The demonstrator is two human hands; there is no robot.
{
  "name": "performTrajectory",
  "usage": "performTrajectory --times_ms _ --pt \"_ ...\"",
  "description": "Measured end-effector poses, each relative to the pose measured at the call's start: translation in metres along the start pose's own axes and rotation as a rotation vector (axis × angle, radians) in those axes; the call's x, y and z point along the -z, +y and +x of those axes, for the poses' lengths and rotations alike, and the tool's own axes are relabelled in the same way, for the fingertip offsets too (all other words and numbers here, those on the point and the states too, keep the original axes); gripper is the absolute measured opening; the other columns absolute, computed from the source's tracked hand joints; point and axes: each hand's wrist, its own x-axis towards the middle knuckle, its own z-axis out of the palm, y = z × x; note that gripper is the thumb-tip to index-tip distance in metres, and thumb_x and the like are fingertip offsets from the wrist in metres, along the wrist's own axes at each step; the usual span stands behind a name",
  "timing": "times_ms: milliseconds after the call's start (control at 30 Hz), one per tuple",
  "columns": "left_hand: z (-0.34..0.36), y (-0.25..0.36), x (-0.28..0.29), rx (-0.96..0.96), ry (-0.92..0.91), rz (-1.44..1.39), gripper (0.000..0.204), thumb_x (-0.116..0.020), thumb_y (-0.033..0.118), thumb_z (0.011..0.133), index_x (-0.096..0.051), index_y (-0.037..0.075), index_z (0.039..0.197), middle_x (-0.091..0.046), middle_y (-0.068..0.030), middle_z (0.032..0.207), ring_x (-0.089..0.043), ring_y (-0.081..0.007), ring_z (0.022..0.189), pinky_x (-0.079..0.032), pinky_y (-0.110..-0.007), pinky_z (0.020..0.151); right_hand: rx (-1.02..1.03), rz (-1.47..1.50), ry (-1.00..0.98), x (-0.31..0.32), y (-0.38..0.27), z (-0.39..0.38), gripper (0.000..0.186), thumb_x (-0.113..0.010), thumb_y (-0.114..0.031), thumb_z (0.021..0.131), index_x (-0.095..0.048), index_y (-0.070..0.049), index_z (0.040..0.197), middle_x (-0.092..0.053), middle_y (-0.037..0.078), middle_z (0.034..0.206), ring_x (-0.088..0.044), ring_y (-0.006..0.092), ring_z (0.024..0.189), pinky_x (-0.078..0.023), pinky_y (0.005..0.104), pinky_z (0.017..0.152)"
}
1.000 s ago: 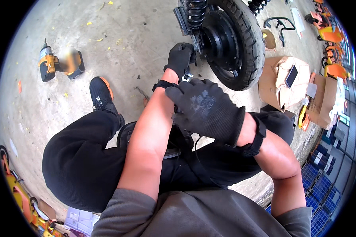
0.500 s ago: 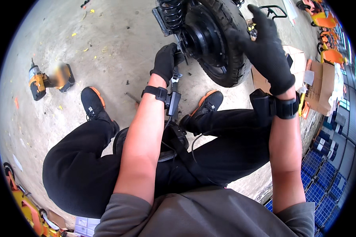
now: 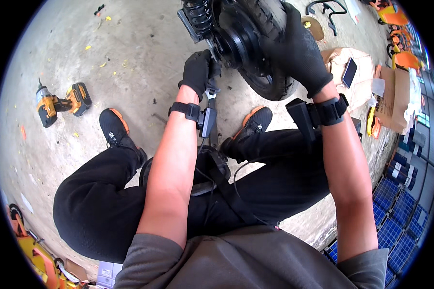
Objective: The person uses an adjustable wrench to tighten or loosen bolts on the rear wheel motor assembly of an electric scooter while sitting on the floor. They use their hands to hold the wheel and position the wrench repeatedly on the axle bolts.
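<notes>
My gloved left hand [image 3: 196, 72] is closed at the axle end, below the coil-spring shock [image 3: 197, 17]; what its fingers hold is partly hidden. An adjustable wrench [image 3: 210, 96] shows just below it. My gloved right hand [image 3: 299, 58] grips the right side of the black tire [image 3: 264, 91], whose hub [image 3: 238, 43] faces me. Both hands have black gloves and strapped devices on the wrists.
A yellow cordless drill [image 3: 58, 103] lies left on the concrete. Right are cardboard boxes [image 3: 393, 98], a phone [image 3: 349, 72], a black bent bracket [image 3: 325, 5], orange scooters [image 3: 402, 60] and blue crates [image 3: 390, 204]. My shoes [image 3: 113, 123] frame the work.
My right hand has left the wrench beside my left hand and moved up and right onto the tire. My left hand stays at the axle, appearing slightly further left.
</notes>
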Motion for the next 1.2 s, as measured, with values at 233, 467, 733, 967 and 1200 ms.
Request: performTrajectory --times_ms 233,467,733,967,1200 --pt "-0.002 0.001 -0.001 0.046 -0.003 -0.026 0.026 -0.044 0.021 0.096 -0.06 0.001 0.089 -0.06 -0.0083 0.067 -0.055 -0.0163 0.052 -0.046 -0.028 0.05 0.004 -0.034 0.013 -0.003 0.003 -0.002 0.068 -0.07 -0.025 0.077 -0.038 0.005 0.13 -0.058 0.032 0.107 -0.059 0.0435 0.101 -0.048 0.0445 0.085" --pt "0.004 -0.003 0.003 0.027 -0.003 0.056 0.023 -0.047 0.019 0.095 -0.06 0.002 0.088 -0.057 -0.0068 0.064 -0.053 -0.0153 0.05 -0.043 -0.027 0.046 0.013 -0.016 0.01 -0.002 0.002 0.0 0.07 -0.071 -0.025 0.077 -0.037 0.005 0.131 -0.058 0.032 0.108 -0.06 0.0431 0.098 -0.049 0.0437 0.084" --pt "0.006 -0.012 0.0 -0.108 0.028 0.009 0.009 -0.051 0.012 0.094 -0.054 0.004 0.098 -0.058 -0.0066 0.072 -0.052 -0.0139 0.054 -0.044 -0.027 0.048 -0.084 -0.075 -0.04 0.0 0.001 -0.001 0.076 -0.069 -0.029 0.077 -0.032 0.004 0.135 -0.059 0.033 0.107 -0.06 0.0437 0.098 -0.049 0.0445 0.084" --pt "0.012 -0.049 0.017 0.044 -0.119 -0.338 0.019 -0.051 0.022 0.096 -0.054 0.003 0.1 -0.06 -0.0107 0.079 -0.059 -0.0198 0.067 -0.051 -0.032 0.063 -0.01 -0.005 -0.006 -0.002 0.0 0.0 0.077 -0.069 -0.031 0.078 -0.032 0.004 0.136 -0.059 0.034 0.106 -0.061 0.0442 0.097 -0.05 0.0453 0.083" --pt "-0.024 -0.062 -0.031 0.046 -0.019 -0.162 0.043 -0.056 0.035 0.094 -0.049 0.001 0.121 -0.057 -0.0109 0.108 -0.06 -0.0214 0.095 -0.052 -0.033 0.081 -0.069 -0.053 0.005 0.0 0.003 -0.004 0.076 -0.069 -0.031 0.079 -0.032 0.003 0.136 -0.057 0.034 0.108 -0.06 0.0448 0.098 -0.049 0.045 0.083"
